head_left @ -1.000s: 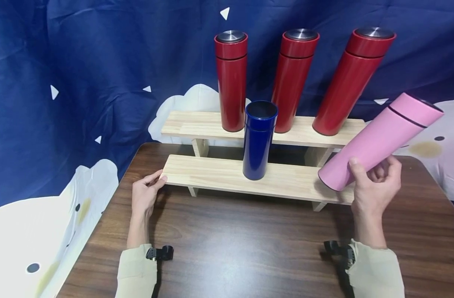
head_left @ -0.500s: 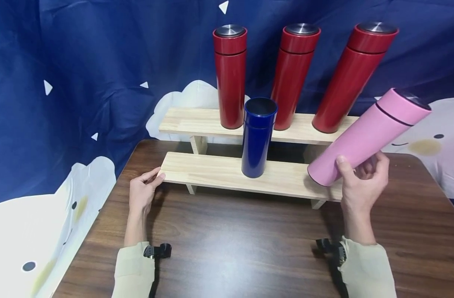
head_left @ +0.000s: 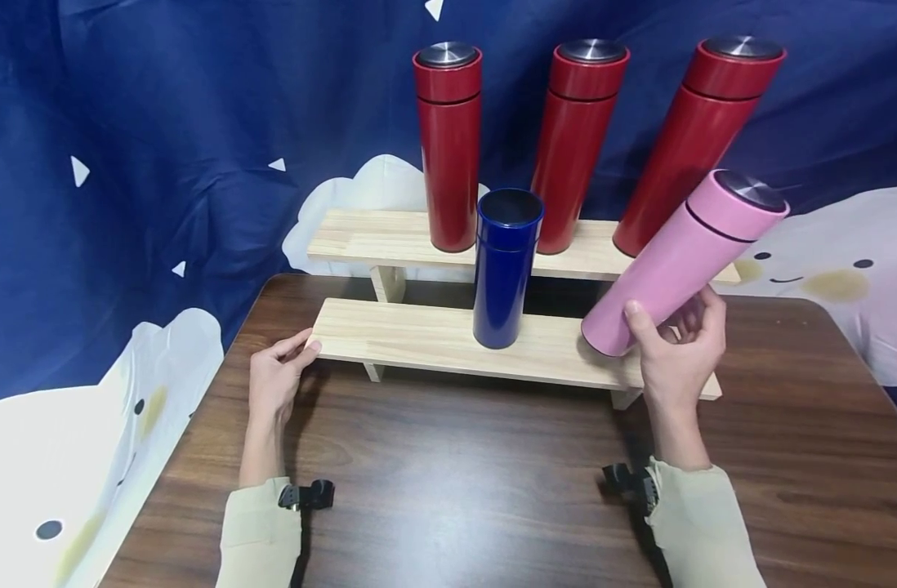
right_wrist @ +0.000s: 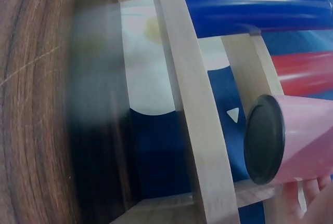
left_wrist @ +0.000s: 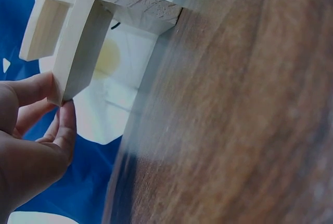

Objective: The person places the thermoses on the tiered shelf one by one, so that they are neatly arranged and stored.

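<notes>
My right hand [head_left: 680, 347] grips a pink thermos bottle [head_left: 687, 245] near its lower end. The bottle leans to the right, its base over the right part of the lower wooden shelf [head_left: 397, 331]. In the right wrist view the bottle's dark base [right_wrist: 264, 140] shows apart from the front board's edge. With thumb and fingers, my left hand [head_left: 274, 380] pinches the lower shelf's left end, also seen in the left wrist view on the board's corner [left_wrist: 65, 81]. A blue thermos bottle [head_left: 502, 286] stands upright mid-shelf.
Behind, the upper shelf [head_left: 363, 233] carries three red thermos bottles, a left one [head_left: 451, 163], a middle one [head_left: 577, 155] and a right one [head_left: 702, 131]. The shelf stands on a brown wooden table [head_left: 434, 465]. A blue patterned cloth [head_left: 176, 122] hangs behind.
My right hand has moved the pink bottle left and slightly up, over the lower shelf, bringing it more upright. My left hand keeps its hold on the shelf end; the view shifts slightly.
</notes>
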